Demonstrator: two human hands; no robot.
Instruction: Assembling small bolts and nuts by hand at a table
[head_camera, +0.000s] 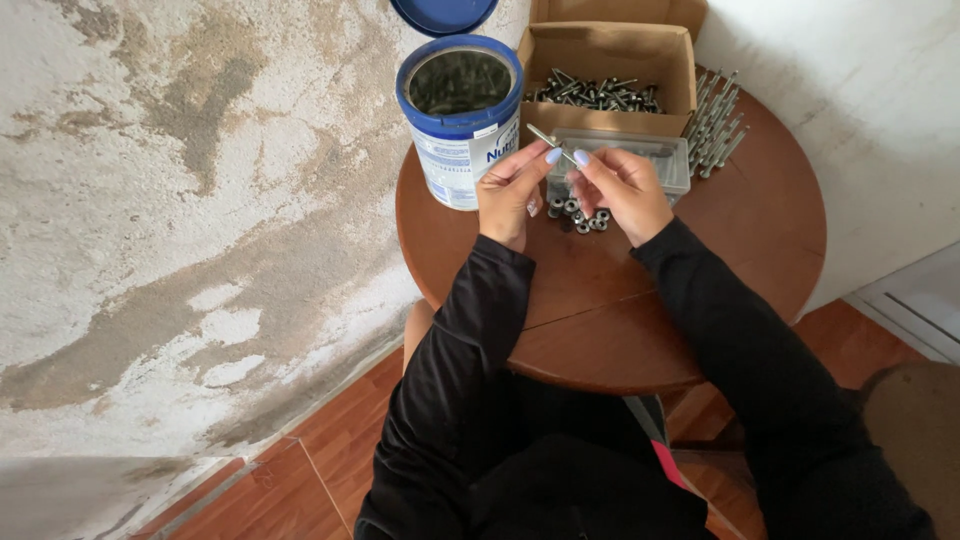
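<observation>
Fingers of both hands pinch one bolt (547, 137) over the counter (760, 220): left hand (510, 190) steadies, right hand (622, 188) should turn squarely above the nuts (580, 215).

Both arms reach forward from the near side, in black sleeves that cover them to the wrists. The left hand (510, 188) is raised with the palm turned to the right, thumb and forefinger pinched together. The right hand (622, 190) is just beside it, fingers curled, its fingertips meeting those of the left hand.
</observation>
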